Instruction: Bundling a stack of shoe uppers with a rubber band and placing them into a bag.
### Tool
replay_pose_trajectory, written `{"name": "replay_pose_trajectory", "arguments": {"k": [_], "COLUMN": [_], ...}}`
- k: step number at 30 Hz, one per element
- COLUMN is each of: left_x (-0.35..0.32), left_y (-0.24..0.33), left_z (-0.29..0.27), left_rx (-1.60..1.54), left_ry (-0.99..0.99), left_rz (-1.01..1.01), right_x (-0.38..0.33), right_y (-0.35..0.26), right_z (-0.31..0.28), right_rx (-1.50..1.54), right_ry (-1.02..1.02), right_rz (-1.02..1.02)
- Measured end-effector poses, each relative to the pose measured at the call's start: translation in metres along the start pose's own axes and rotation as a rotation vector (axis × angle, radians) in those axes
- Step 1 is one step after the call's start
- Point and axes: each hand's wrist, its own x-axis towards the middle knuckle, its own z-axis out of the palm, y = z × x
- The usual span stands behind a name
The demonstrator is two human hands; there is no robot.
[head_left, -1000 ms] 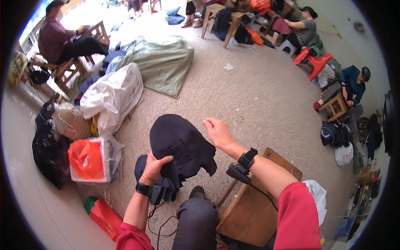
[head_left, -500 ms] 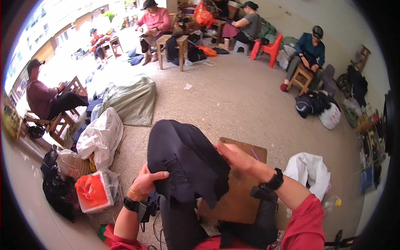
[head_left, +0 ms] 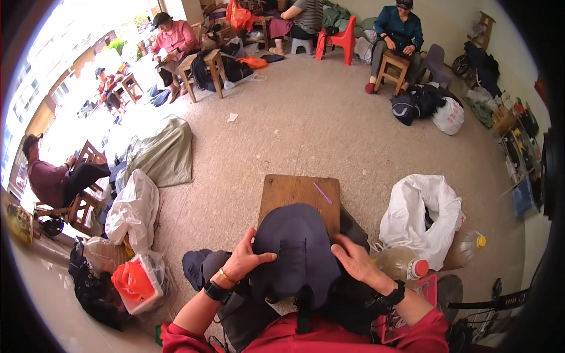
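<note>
A dark navy cap (head_left: pixel 294 235), with rows of loose dark thread across its middle, lies between my hands above my lap. My left hand (head_left: pixel 242 260) grips its left edge, thumb on top and fingers mostly underneath. At the opposite edge my right hand (head_left: pixel 355 260) is closed on the cloth, its thumb near the rim and its other fingers partly hidden. Just beyond, a wooden stool top (head_left: pixel 288 189) carries a thin purple tool (head_left: pixel 322 192). More dark caps (head_left: pixel 198 267) rest to the left of my left hand.
To the right stand an open white sack (head_left: pixel 406 217), a clear bottle with a red cap (head_left: pixel 419 268) and a pink basket (head_left: pixel 425 288). A white box with a red bag (head_left: pixel 133 279) sits left. Several people work on stools farther off, beside a green cloth heap (head_left: pixel 168 150).
The cap has come down and toward me, from a tilted position to a flatter one. My right hand has moved from above the stool to the cap's right edge. The view has shifted.
</note>
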Motion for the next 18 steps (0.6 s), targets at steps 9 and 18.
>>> {"name": "replay_pose_trajectory", "arguments": {"k": [9,18], "left_x": [-0.005,-0.008], "left_y": [-0.01,-0.026], "left_z": [-0.001,0.01], "left_rx": [0.266,0.228], "left_ry": [0.086,0.146], "left_rz": [0.07,0.179], "right_x": [-0.002,0.009], "right_y": [-0.082,-0.073], "right_z": [0.0,0.021], "right_rx": [-0.441,-0.674], "right_ry": [0.236,0.065], "right_rz": [-0.551,-0.521]}}
